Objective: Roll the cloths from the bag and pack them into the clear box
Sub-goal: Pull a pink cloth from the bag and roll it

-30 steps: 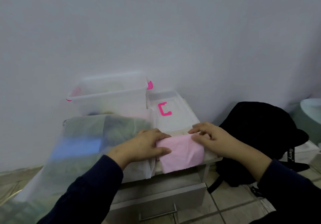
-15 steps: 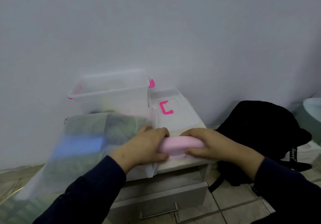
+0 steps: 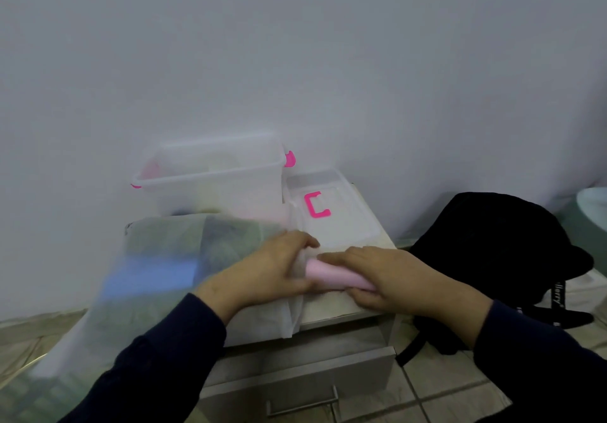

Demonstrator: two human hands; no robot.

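Pink cloth (image 3: 331, 274), flat sheet under your hands a second ago, now tight roll on desk (image 3: 331, 306) front edge. Your left hand (image 3: 272, 270) cups roll's left end, right hand (image 3: 387, 279) wraps right end; both clamped on it. Bag (image 3: 170, 258) with remaining cloths just left of roll. Clear box (image 3: 213, 182) behind roll, open, lid (image 3: 331, 212) beside it. Rolling looks done; next, lift into box.
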